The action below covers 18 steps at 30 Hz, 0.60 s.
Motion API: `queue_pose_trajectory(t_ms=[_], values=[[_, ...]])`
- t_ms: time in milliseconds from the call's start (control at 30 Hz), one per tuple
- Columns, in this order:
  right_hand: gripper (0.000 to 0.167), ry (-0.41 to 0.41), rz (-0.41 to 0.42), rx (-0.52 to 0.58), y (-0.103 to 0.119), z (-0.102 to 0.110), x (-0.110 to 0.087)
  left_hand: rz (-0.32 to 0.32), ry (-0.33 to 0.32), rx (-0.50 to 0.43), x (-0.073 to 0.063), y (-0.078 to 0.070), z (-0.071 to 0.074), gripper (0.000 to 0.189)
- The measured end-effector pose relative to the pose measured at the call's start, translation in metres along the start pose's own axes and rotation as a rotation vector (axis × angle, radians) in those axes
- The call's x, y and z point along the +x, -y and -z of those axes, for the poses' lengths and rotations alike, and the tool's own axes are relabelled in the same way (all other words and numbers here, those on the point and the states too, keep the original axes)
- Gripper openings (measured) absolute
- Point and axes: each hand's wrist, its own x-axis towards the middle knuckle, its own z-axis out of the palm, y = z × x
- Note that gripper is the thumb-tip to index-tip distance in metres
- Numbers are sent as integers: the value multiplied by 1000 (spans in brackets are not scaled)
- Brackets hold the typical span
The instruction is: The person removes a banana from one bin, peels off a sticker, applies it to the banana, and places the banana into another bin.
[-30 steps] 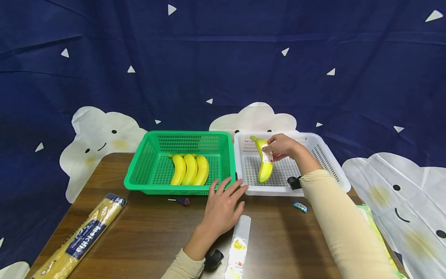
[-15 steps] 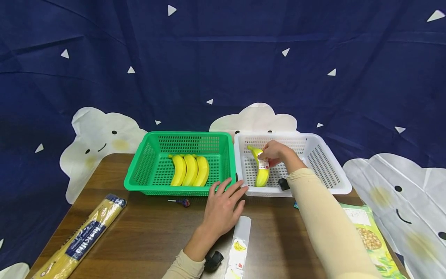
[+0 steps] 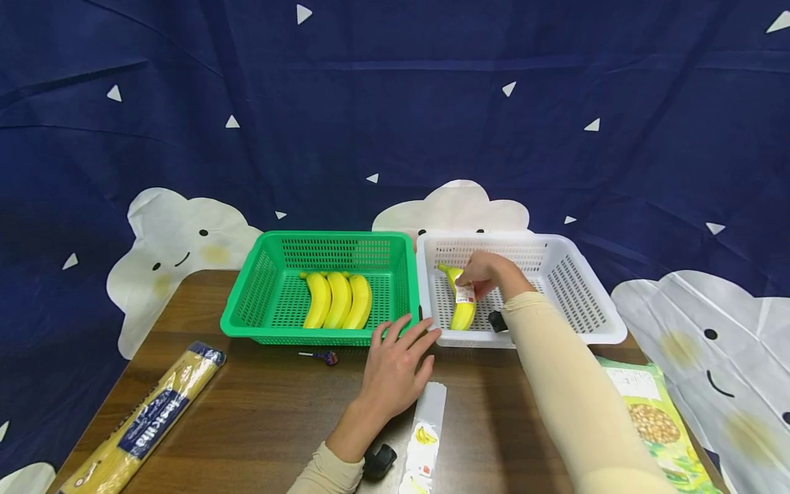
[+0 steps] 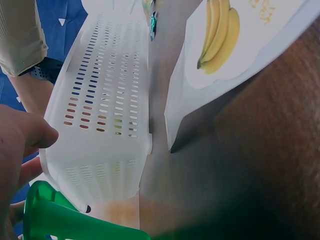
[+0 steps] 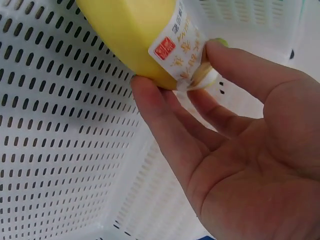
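Right hand (image 3: 487, 273): down inside the white basket (image 3: 570, 291), pinching the banana (image 3: 463, 317), thumb on one side and fingertips on the other, right around the sticker (image 5: 180, 47)
Banana: in the left part of the white basket, stem end pointing away from you and a bit left; can't tell if it's touching the bottom
Sticker: white with a red square and orange writing, wrapped round the middle of the banana, your thumb sitting on its edge
Left hand (image 3: 395, 367): palm down, fingers spread, tips up by the near rims where the two baskets meet; can't tell how hard you're pressing, if at all
Green basket (image 3: 247, 302): just to the left of the white one, three bananas (image 3: 338, 302) lying side by side in it, stems at the far end
Strip (image 3: 426, 436): banana pictures on it, on the table (image 3: 265, 418) by your left wrist
Lollipop (image 3: 325, 357): just in front of the green basket
Wrapper (image 4: 153, 26): little teal thing near the white basket, shows in the left wrist view
Sides: long yellow pack (image 3: 148, 422) on your left, green bag (image 3: 657, 422) on your right
Backdrop: navy curtain (image 3: 395, 123) with smiley clouds
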Motion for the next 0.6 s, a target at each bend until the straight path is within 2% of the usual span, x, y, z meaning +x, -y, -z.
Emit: queue_pose_trajectory(t_ms=[300,600], values=[[28,15,-78,-48,2,-10,17,-2,4,-5,0,0,0,40],[26,3,-95,-48,4,-14,28,12,14,-2,0,0,1,40]])
